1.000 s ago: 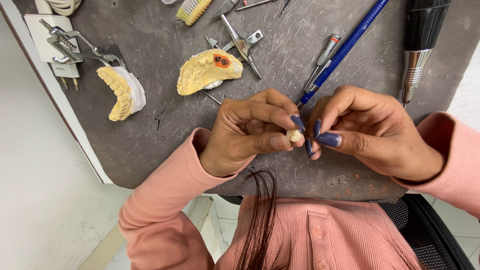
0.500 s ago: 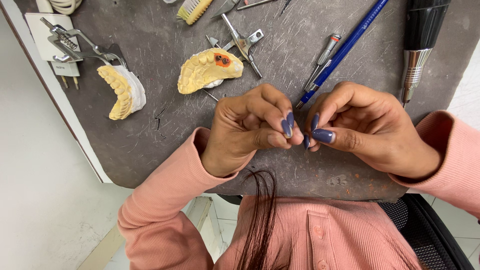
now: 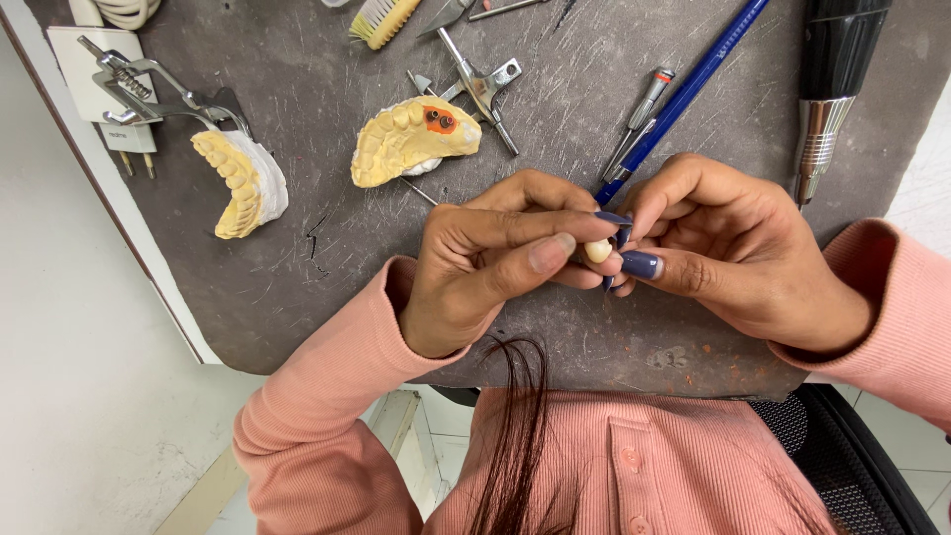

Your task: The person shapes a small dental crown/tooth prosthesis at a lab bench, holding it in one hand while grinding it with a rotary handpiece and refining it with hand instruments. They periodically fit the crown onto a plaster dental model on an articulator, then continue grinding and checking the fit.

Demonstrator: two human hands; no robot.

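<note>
My left hand point(image 3: 485, 260) and my right hand point(image 3: 738, 253) meet over the front of a dark, scratched work board point(image 3: 327, 248). Between their fingertips sits a small cream tooth-shaped piece point(image 3: 596, 251), pinched by my left thumb and fingers. My right hand touches that piece from the right and also holds a long blue pencil-like tool point(image 3: 684, 97), whose shaft slants up to the far right.
On the board lie a yellow dental cast with an orange spot point(image 3: 406, 141), a second yellow cast on a white base point(image 3: 241, 183), metal articulator parts point(image 3: 480, 84), a brush point(image 3: 381, 20), a small metal tool point(image 3: 641, 117) and a black-and-silver handpiece point(image 3: 827, 94). A white plug point(image 3: 99, 89) sits at far left.
The small cream piece, hidden behind my fingers half a second ago, shows again between the fingertips. My left fingers have shifted slightly around it.
</note>
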